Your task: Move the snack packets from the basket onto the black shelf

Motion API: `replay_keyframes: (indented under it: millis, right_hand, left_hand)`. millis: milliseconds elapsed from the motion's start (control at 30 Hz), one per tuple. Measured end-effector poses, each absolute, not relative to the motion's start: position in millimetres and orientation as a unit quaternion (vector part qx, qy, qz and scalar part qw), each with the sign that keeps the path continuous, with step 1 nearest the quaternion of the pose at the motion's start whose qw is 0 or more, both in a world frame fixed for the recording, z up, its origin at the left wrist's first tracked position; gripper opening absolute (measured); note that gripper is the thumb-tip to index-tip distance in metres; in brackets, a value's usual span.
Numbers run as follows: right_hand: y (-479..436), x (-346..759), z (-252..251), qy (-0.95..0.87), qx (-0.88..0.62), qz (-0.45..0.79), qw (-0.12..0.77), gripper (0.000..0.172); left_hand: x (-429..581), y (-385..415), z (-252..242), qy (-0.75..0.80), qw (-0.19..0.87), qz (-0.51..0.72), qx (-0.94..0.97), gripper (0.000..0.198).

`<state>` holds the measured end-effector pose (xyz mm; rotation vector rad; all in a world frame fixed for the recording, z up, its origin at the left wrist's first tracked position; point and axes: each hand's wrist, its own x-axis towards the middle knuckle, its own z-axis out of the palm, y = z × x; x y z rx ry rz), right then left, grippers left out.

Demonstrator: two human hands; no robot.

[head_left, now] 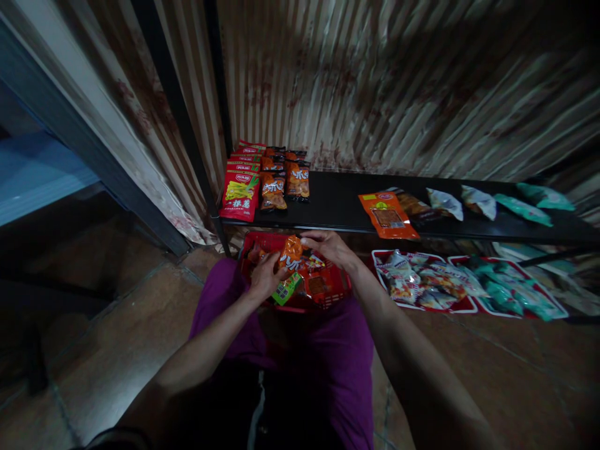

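An orange snack bag (291, 251) is held above a red basket (338, 289) between my knees. My left hand (268, 275) grips the bag's left side with thumb and fingers. At its upper right edge, the fingers of my right hand (330, 248) pinch together on the same bag. Inside the basket lie a green packet (287, 289), an orange-brown packet (319, 286) and other snack packs, partly hidden by my hands. On the black shelf (337, 197) just beyond stand rows of similar orange snack bags (273, 190) and red packets (241, 195) with a green-and-yellow picture.
Farther right on the shelf lie a large orange packet (388, 215), white bags (445, 204) and teal bags (524, 209). Below them, two more baskets hold white-and-red snack bags (435, 281) and teal packs (515, 289). A dark metal post (180, 106) rises at the shelf's left end, before a striped curtain (300, 87).
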<state>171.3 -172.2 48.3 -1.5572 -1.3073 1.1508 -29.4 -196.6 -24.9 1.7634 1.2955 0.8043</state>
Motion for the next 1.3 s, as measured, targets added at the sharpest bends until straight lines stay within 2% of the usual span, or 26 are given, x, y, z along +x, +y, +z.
replay_keyframes:
  millis: [100,333,467,633,800,967,1200,1300]
  right_hand:
    - [-170.8,171.0,55.1,-0.527,-0.598,0.473,0.377,0.034]
    - [-171.1,160.6,63.4,-0.648,-0.570,0.312,0.397,0.026]
    - [-168.9,156.2,66.9,-0.695,-0.541,0.289,0.376,0.020]
    - [-164.0,154.1,68.1,-0.687,-0.569,0.251,0.376,0.021]
    - [-158.3,157.4,77.5,-0.688,-0.605,0.211,0.340,0.019]
    - [-152.1,168.5,90.5,-0.714,-0.611,0.177,0.291,0.017]
    - [-148.6,169.2,100.2,-0.722,-0.604,0.200,0.273,0.014]
    - [-143.6,169.8,96.0,-0.706,-0.596,0.197,0.327,0.017]
  left_hand:
    - [-33.6,-198.5,-17.7,0.507,0.400,0.326,0.690,0.046]
    - [-34.6,-202.8,-18.1,0.509,0.397,0.342,0.683,0.045]
    - [-33.7,-205.2,-18.9,0.527,0.353,0.324,0.702,0.044]
    - [-30.0,-203.2,-16.5,0.524,0.339,0.357,0.695,0.045]
    - [-22.2,-196.5,-16.0,0.515,0.407,0.401,0.638,0.049]
    - [-18.2,-189.8,-20.4,0.486,0.509,0.388,0.595,0.051]
    - [-15.6,-194.0,-24.3,0.485,0.494,0.389,0.608,0.046]
    - [-12.3,-195.4,-22.1,0.491,0.492,0.407,0.592,0.045]
